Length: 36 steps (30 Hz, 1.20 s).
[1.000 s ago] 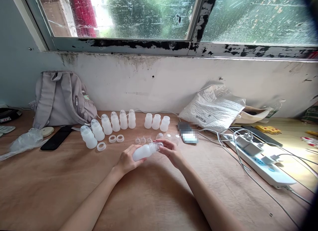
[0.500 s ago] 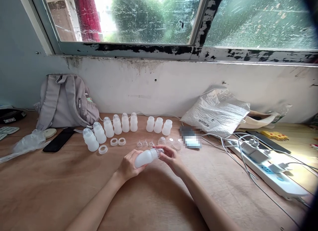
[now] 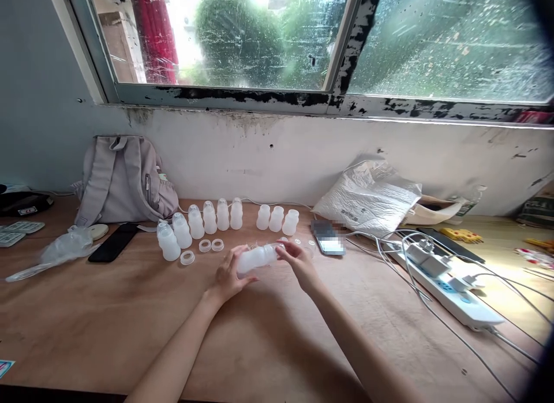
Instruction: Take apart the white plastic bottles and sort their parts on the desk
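A frosted baby bottle [image 3: 255, 260] lies tilted almost sideways between my hands, its top end to the right. My left hand [image 3: 229, 274] wraps around the bottle's body from the left. With thumb and fingers, my right hand [image 3: 300, 265] grips the clear top end of the bottle. Behind my hands, several clear small parts are mostly hidden. Three white rings [image 3: 205, 245] rest on the table to the left. Several capped bottles [image 3: 195, 223] stand in a row behind the rings. Three bottles without caps [image 3: 276, 219] stand further right.
A grey backpack [image 3: 125, 175] leans on the wall at left, with a black phone [image 3: 113, 243] and a plastic bag [image 3: 64, 247] before it. At right are another phone [image 3: 324, 238], a silver padded bag [image 3: 370, 198] and a power strip [image 3: 459, 296] with loose cables.
My view has shifted slightly, so the scene sits a little differently. The bottle is now tilted closer to level, and both hands still hold it.
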Each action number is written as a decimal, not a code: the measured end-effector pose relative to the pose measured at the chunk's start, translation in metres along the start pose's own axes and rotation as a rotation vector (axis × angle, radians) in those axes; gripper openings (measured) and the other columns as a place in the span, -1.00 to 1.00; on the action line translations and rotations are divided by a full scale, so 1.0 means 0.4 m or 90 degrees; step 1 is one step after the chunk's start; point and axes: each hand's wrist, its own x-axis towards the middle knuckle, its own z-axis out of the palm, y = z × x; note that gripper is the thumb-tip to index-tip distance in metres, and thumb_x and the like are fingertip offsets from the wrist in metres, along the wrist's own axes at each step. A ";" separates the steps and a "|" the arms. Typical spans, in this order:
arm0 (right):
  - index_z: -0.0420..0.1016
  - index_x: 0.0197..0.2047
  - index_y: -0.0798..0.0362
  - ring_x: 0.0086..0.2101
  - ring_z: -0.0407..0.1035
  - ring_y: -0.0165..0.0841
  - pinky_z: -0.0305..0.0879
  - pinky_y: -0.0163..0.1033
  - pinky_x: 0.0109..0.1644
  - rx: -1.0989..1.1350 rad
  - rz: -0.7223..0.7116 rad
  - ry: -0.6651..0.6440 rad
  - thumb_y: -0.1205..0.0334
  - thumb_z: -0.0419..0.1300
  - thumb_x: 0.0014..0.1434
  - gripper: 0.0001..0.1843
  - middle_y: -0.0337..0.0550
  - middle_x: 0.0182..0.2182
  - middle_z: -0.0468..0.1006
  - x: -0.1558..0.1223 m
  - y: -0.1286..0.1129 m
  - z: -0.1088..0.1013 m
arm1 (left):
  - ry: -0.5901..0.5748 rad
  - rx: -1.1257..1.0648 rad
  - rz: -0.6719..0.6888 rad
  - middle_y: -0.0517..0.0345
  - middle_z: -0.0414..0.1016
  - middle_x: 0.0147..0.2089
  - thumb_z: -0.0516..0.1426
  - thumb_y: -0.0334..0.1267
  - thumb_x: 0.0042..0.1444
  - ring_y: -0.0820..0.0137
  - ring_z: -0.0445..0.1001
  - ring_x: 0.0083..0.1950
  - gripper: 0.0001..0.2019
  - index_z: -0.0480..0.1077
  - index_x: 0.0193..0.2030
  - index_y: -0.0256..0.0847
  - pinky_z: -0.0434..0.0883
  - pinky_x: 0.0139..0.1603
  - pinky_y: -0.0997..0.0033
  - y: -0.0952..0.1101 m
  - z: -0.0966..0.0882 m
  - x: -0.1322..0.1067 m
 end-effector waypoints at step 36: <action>0.30 -0.11 0.05 -0.11 0.22 -0.17 0.08 -0.13 -0.13 -0.762 -0.291 -0.020 0.21 0.14 0.07 -0.71 -0.03 -0.18 0.47 0.422 -0.025 0.176 | -0.048 0.225 -0.181 -0.07 0.29 0.03 0.07 -0.22 0.00 0.13 0.11 0.14 -0.88 0.34 -0.38 -0.22 0.05 0.09 0.04 -0.088 0.005 0.006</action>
